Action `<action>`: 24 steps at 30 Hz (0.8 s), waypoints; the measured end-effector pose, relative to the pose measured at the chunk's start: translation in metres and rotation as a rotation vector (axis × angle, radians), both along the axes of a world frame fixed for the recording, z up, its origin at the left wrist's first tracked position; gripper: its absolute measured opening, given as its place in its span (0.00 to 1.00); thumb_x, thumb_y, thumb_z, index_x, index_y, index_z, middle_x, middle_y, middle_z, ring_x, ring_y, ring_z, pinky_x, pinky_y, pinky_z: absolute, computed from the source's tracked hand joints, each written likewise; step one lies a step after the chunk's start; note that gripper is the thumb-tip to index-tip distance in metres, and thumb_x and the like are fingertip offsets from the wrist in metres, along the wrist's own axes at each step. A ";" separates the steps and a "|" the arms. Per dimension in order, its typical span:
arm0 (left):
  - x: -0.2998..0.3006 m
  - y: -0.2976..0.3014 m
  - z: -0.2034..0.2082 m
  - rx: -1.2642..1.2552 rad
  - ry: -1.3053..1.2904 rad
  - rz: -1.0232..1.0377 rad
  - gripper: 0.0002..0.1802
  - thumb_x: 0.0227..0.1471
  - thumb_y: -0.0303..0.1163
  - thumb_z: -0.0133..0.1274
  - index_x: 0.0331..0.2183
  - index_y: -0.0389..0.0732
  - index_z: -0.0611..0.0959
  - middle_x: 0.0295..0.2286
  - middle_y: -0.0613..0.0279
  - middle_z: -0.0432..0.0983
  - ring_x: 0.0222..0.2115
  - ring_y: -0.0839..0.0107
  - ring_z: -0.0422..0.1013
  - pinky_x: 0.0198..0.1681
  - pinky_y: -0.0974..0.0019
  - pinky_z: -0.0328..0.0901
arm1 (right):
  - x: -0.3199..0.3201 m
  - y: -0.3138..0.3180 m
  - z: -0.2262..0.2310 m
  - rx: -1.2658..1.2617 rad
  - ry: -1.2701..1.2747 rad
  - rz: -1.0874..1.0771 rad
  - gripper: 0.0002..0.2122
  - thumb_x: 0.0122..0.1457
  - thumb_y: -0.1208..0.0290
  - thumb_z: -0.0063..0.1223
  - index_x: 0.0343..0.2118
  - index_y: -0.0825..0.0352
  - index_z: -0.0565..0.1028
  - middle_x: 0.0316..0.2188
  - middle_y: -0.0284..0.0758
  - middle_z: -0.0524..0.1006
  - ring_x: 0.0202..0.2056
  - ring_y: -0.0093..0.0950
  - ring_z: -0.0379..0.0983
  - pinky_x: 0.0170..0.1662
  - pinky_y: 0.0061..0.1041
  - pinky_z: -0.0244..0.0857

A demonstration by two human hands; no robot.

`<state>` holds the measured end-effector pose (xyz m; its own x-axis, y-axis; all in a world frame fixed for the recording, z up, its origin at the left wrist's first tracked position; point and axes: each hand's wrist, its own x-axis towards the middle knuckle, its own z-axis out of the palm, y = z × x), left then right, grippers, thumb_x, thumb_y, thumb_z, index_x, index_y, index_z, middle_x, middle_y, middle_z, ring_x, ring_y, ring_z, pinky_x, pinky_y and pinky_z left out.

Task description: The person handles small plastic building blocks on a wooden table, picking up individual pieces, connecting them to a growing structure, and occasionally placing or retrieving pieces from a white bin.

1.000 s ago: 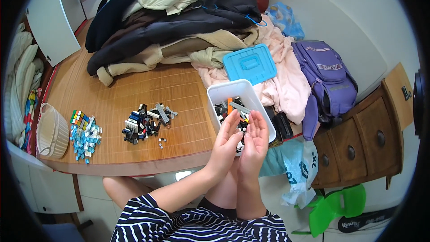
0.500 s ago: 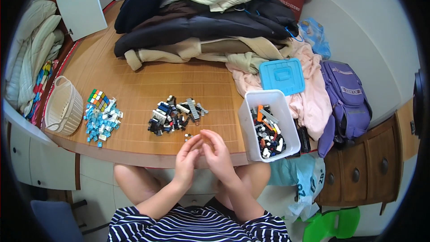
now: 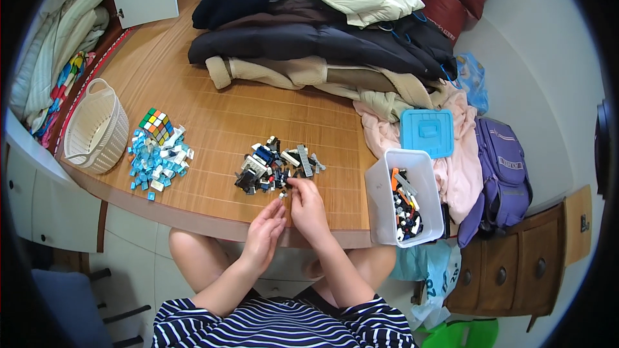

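At the near edge of a bamboo-mat table point(image 3: 213, 84) | right hand point(image 3: 308, 209) pinches into the dark grey-and-black plastic brick pile point(image 3: 274, 166) | left hand point(image 3: 265, 232) loosely curled just below | most bricks loose, unsorted; clear plastic tub point(image 3: 387, 209) partly filled

The person is wearing a short-sleeved top with navy and white horizontal stripes. The forearms are showing bare, as are the knees below them. The left hand point(image 3: 264, 235) and right hand point(image 3: 307, 209) are wearing no gloves.
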<state>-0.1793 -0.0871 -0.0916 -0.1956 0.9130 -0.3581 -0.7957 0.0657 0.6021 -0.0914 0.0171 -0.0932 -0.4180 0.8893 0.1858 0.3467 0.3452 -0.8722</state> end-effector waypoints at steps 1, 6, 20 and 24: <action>-0.001 0.002 0.002 -0.019 0.015 0.029 0.31 0.57 0.23 0.40 0.60 0.30 0.53 0.60 0.51 0.50 0.62 0.64 0.50 0.63 0.64 0.49 | -0.003 0.006 -0.002 0.058 -0.009 -0.010 0.13 0.55 0.82 0.44 0.44 0.70 0.73 0.42 0.43 0.71 0.43 0.38 0.70 0.46 0.28 0.65; -0.001 0.004 -0.003 -0.022 0.000 0.075 0.32 0.57 0.24 0.42 0.61 0.35 0.53 0.60 0.55 0.50 0.61 0.66 0.50 0.61 0.66 0.50 | -0.010 0.012 -0.009 0.164 -0.096 0.010 0.15 0.51 0.83 0.46 0.44 0.67 0.73 0.45 0.42 0.70 0.50 0.43 0.64 0.54 0.35 0.59; 0.003 0.005 -0.004 -0.046 0.194 0.073 0.31 0.54 0.22 0.41 0.60 0.32 0.57 0.59 0.54 0.53 0.61 0.66 0.49 0.61 0.66 0.48 | 0.026 -0.015 -0.007 0.001 -0.001 -0.042 0.19 0.52 0.87 0.38 0.48 0.71 0.69 0.49 0.45 0.68 0.46 0.36 0.68 0.52 0.29 0.63; 0.003 0.014 -0.008 -0.026 0.353 0.040 0.30 0.53 0.22 0.43 0.58 0.32 0.61 0.58 0.54 0.55 0.61 0.67 0.51 0.61 0.67 0.48 | 0.023 -0.017 -0.017 -0.008 -0.013 -0.064 0.19 0.54 0.85 0.40 0.50 0.72 0.67 0.50 0.46 0.67 0.48 0.38 0.67 0.52 0.29 0.62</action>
<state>-0.1760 -0.0734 -0.0995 -0.3472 0.8934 -0.2849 -0.5408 0.0575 0.8392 -0.0687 0.0001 -0.1098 -0.3623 0.9157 0.1739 0.3789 0.3151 -0.8701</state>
